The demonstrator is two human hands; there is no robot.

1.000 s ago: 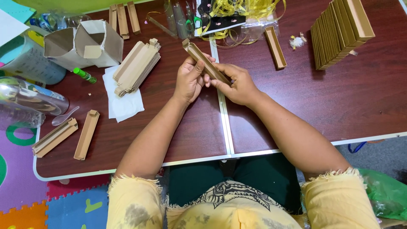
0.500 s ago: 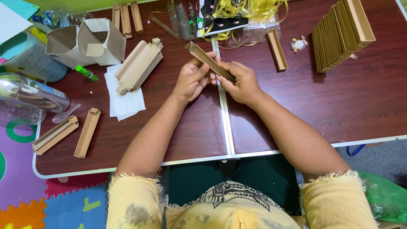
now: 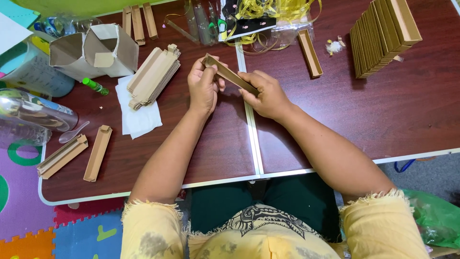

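My left hand (image 3: 203, 84) and right hand (image 3: 266, 93) pinch one long cardboard box (image 3: 230, 74), tilted from ten toward four o'clock. Two folded boxes (image 3: 79, 153) lie at eight o'clock.

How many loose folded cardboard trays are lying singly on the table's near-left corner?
2: one tray angled by the left edge, the other tray just right of it. The flat stack farther back isn't counted.

We see two hands (image 3: 203, 81) on one box (image 3: 230, 74). Two boxes (image 3: 96, 153) lie lower left, one tray (image 3: 310, 59) and three strips (image 3: 139, 21) up top.
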